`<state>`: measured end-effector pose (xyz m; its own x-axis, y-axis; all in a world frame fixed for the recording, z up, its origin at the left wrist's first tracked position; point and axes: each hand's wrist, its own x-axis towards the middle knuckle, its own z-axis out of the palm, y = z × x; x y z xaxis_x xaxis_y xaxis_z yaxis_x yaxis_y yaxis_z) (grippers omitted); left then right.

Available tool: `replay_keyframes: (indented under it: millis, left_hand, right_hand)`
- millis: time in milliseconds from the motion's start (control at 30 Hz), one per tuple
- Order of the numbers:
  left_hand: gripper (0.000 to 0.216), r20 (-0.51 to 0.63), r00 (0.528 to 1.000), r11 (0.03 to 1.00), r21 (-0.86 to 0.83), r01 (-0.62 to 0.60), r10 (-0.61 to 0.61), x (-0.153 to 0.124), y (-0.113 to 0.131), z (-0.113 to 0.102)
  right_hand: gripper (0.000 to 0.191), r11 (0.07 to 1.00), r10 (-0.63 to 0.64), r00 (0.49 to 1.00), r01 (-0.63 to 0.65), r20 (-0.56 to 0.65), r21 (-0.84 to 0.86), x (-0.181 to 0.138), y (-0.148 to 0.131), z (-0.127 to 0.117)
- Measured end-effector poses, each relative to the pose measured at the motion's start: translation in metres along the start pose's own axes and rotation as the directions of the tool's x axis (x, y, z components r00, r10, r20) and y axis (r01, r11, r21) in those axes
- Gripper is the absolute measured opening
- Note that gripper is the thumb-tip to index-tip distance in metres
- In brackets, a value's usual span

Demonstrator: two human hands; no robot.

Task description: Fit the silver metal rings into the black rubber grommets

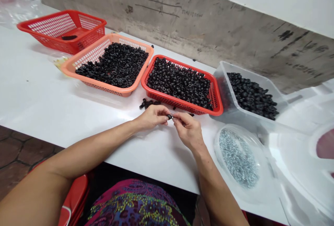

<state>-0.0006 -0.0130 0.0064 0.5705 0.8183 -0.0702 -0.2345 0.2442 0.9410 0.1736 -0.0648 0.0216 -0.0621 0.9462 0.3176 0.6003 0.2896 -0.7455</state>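
Between my two hands, just in front of the middle red basket, is a small black plastic part [169,116]. My left hand [152,117] pinches it between thumb and fingers. My right hand [188,127] is closed in a pinch at its right end, on a tiny shiny piece [172,117] mostly covered by the fingertips. A little heap of loose black parts [148,103] lies on the table behind my left hand. The red basket [182,109] beyond my hands holds many black ring-like parts [180,83].
Left of it stand an orange basket [104,88] of small black parts and a red basket [88,41] with one dark item. To the right are a clear bin [235,97] of black parts and a round clear tub [217,146] of small silvery pieces. A wall [208,27] runs behind.
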Motion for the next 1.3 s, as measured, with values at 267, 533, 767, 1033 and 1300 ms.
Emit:
replay_keyframes:
  millis: [267, 533, 767, 1033, 1300]
  left_hand:
    - [0.012, 0.022, 1.0, 0.985, 0.174, -0.023, 0.02, 0.0, -0.002, -0.001]
    - [0.016, 0.029, 0.992, 0.937, 0.327, -0.126, 0.123, -0.004, 0.001, 0.004]
    - [0.026, 0.071, 0.967, 0.857, 0.45, -0.25, 0.245, -0.003, -0.001, 0.003]
    - [0.028, 0.097, 0.95, 0.788, 0.537, -0.302, 0.298, -0.003, -0.005, 0.003]
    - [0.019, 0.179, 0.95, 0.855, 0.417, -0.308, 0.255, -0.004, -0.003, -0.002]
  right_hand:
    - [0.019, 0.999, 0.034, 0.999, -0.035, 0.021, 0.039, -0.002, -0.005, 0.0]
    - [0.013, 0.992, 0.106, 0.994, -0.105, 0.007, -0.063, -0.001, -0.006, 0.002]
    - [0.018, 0.993, -0.014, 1.0, 0.015, 0.016, -0.12, -0.002, -0.007, 0.001]
    - [0.022, 0.962, -0.13, 0.991, 0.135, 0.034, -0.236, -0.004, -0.008, 0.006]
    - [0.007, 0.97, 0.178, 0.968, -0.203, 0.177, 0.136, 0.003, -0.005, -0.006]
